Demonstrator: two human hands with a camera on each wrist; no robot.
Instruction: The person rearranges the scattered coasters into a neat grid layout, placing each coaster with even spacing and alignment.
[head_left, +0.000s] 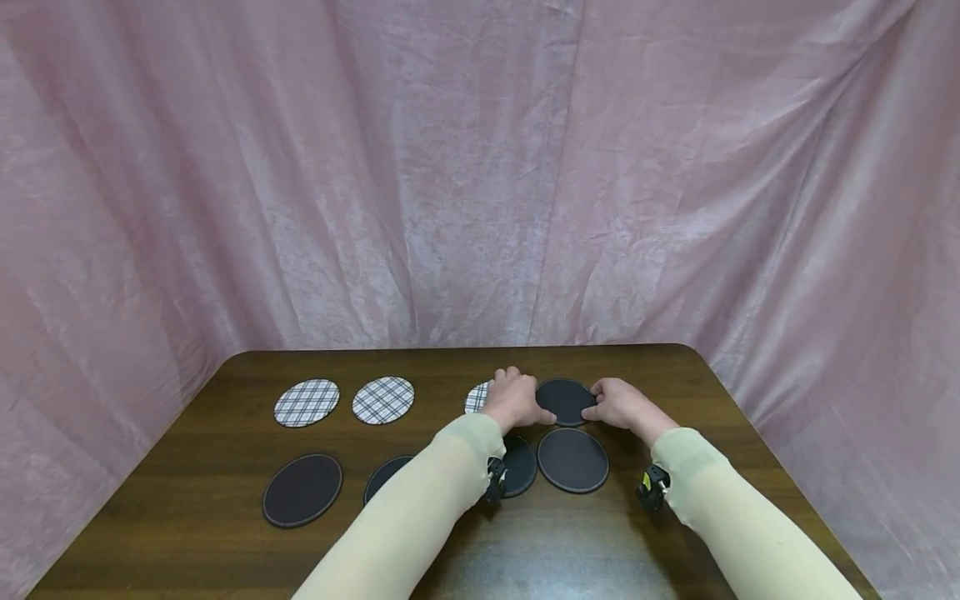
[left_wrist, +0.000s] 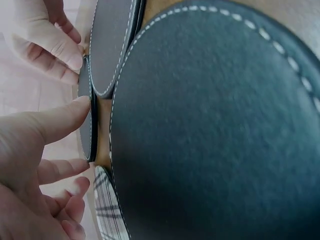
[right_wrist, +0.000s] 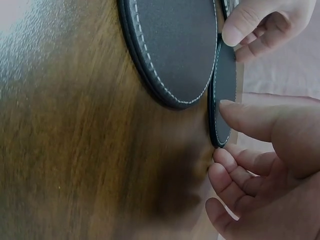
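Note:
A round black coaster (head_left: 566,402) with pale edge stitching lies at the far right of the group, between both hands. My left hand (head_left: 516,400) holds its left edge, thumb on the rim and index finger beside it. On the opposite edge, my right hand (head_left: 621,406) pinches with the thumb on top and fingertips at the side. Directly nearer lies another black coaster (head_left: 573,461), its stitched rim close to the held one in the right wrist view. A plaid coaster (head_left: 476,398) is partly hidden behind the left hand, and a black coaster (head_left: 521,467) partly behind the left wrist.
Two white plaid coasters (head_left: 307,403) lie at the far left of the wooden table (head_left: 187,492). Nearer on that side are a black coaster (head_left: 302,490) and another (head_left: 382,477) partly covered by the left sleeve. A pink curtain (head_left: 480,183) hangs behind the table.

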